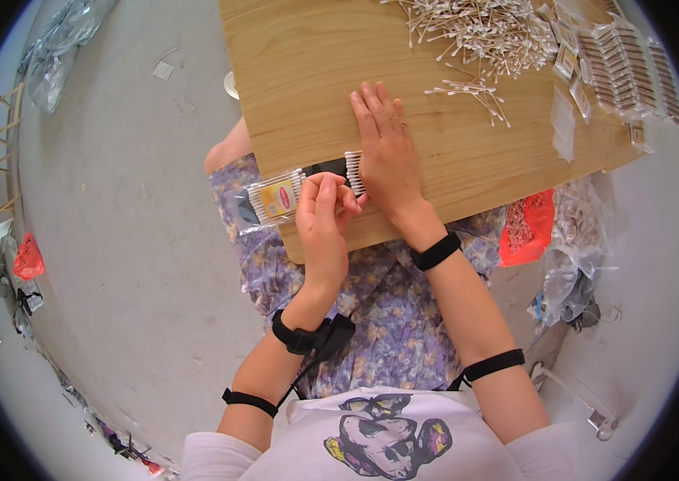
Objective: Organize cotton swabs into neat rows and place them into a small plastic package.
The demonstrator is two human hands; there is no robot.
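Note:
My right hand point(389, 160) lies flat on the wooden table point(299, 72), fingers stretched out toward the far side. A row of white cotton swabs point(353, 170) shows along the left edge of its palm; any part under the palm is hidden. Left of that, my left hand point(323, 228) is closed with its fingers curled near the table's front edge; what they hold, if anything, I cannot make out. Beside it a clear packet of cotton swabs point(277, 197) with a yellow and white label reaches past the table's edge. A dark flat piece point(326, 167) lies between packet and row.
Loose cotton swabs point(479, 32) are heaped at the table's far right, with a few strewn nearer. Stacked filled packets point(624, 68) and flat clear bags point(562, 124) sit on the right. Below the table's right edge hangs a red bag point(527, 228) of swabs.

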